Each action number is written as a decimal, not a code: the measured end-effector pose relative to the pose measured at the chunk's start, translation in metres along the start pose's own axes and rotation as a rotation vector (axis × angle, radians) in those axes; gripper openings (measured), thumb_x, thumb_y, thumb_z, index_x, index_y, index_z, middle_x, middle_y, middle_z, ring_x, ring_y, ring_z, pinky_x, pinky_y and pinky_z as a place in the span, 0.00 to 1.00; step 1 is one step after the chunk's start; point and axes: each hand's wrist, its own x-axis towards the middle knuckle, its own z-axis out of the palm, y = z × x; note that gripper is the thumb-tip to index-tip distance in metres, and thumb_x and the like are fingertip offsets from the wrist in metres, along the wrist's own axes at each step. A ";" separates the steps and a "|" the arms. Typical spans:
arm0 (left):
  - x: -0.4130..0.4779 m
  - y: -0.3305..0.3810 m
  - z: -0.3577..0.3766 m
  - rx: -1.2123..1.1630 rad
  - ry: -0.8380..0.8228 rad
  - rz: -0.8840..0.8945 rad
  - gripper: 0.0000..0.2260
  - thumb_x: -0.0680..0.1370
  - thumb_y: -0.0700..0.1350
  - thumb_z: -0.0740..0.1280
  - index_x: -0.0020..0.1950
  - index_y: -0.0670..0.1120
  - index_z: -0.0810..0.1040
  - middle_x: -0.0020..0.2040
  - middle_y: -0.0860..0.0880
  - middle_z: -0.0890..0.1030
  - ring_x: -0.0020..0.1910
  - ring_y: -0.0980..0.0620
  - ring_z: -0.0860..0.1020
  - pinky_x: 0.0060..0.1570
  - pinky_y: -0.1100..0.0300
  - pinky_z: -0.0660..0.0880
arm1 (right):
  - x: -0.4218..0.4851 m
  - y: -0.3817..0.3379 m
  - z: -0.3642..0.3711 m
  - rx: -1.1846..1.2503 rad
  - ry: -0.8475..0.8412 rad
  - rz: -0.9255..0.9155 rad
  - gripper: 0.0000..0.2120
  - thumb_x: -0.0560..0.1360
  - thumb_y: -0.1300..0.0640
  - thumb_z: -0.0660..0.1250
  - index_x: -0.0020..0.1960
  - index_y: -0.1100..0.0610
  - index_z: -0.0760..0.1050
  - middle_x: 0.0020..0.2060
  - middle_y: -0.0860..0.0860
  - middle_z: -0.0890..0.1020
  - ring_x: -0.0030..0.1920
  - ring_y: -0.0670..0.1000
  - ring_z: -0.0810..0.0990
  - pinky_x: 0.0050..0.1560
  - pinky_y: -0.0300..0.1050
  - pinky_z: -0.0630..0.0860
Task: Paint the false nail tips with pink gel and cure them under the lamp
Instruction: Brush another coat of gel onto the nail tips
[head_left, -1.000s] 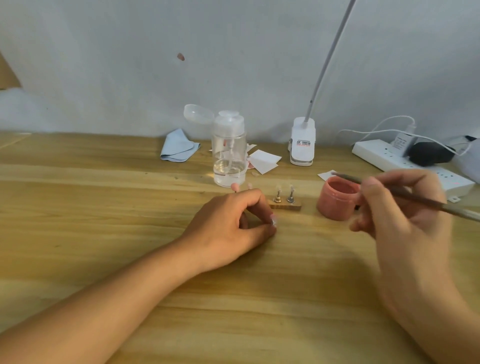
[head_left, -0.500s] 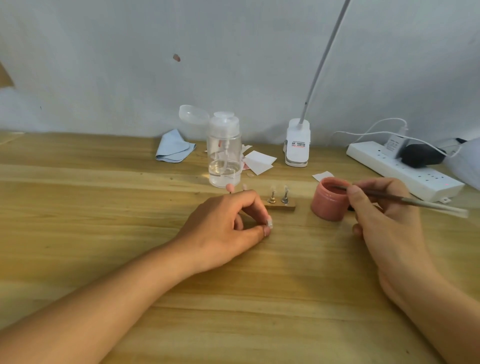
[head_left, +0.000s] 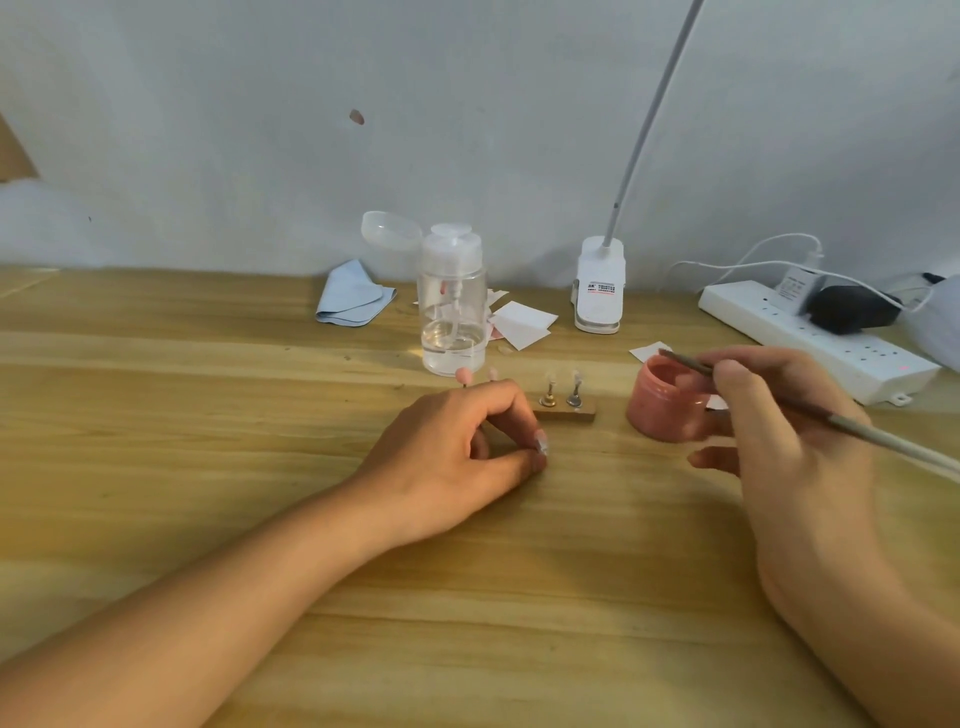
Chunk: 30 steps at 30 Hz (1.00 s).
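Pale wall behind, wooden desk (head_left: 208, 415) in front: we work at the desk's far middle.

1. Holder (head_left: 566, 414): a short wooden strip. Its long axis runs left to right across the desk, parallel to the wall. Small upright stands on it carry the nail tips.
2. Tips: the two leftmost, the pink tips (head_left: 464, 375), show above the left knuckles and look coated. The two clear tips (head_left: 549, 378) at the right end look uncoated.
3. Left hand (head_left: 457, 441): its fingers are curled over the holder's left end, thumb and forefinger drawn together. We judge that it steadies the strip; the contact itself is hidden.
4. Right hand (head_left: 779, 415): it pinches the brush (head_left: 883, 441) like a pen. The shaft slants from lower right up to upper left, and the bristle end sits at the far rim of the open jar (head_left: 667, 400) of pink gel.
5. Key relation: the jar stands between the right hand and the holder, just beside the holder's right end. The clear tips lie to the left of the brush end and are nearer to it than the pink ones. We judge that the loaded brush must travel left along the holder's axis.
6. Lamp (head_left: 600, 286): it is clipped behind the holder; its head is out of view.
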 end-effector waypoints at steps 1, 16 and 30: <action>0.000 0.000 0.000 0.005 0.000 0.005 0.07 0.73 0.44 0.74 0.41 0.54 0.78 0.35 0.68 0.79 0.24 0.61 0.70 0.29 0.70 0.62 | 0.002 0.001 -0.001 0.005 0.032 0.028 0.07 0.79 0.62 0.63 0.46 0.54 0.77 0.36 0.50 0.84 0.28 0.48 0.74 0.27 0.40 0.73; 0.000 0.002 0.000 0.008 -0.007 0.014 0.09 0.74 0.43 0.74 0.40 0.56 0.78 0.31 0.69 0.77 0.24 0.61 0.69 0.28 0.72 0.62 | 0.005 0.004 -0.002 -0.022 0.074 0.042 0.07 0.79 0.62 0.64 0.46 0.51 0.72 0.40 0.50 0.78 0.26 0.42 0.72 0.25 0.36 0.72; 0.000 -0.002 0.000 0.001 0.002 0.016 0.08 0.74 0.44 0.75 0.41 0.56 0.78 0.36 0.67 0.79 0.26 0.60 0.70 0.30 0.70 0.63 | -0.027 -0.016 0.014 0.213 -0.234 0.160 0.04 0.79 0.64 0.61 0.47 0.60 0.74 0.40 0.51 0.85 0.32 0.54 0.83 0.35 0.43 0.81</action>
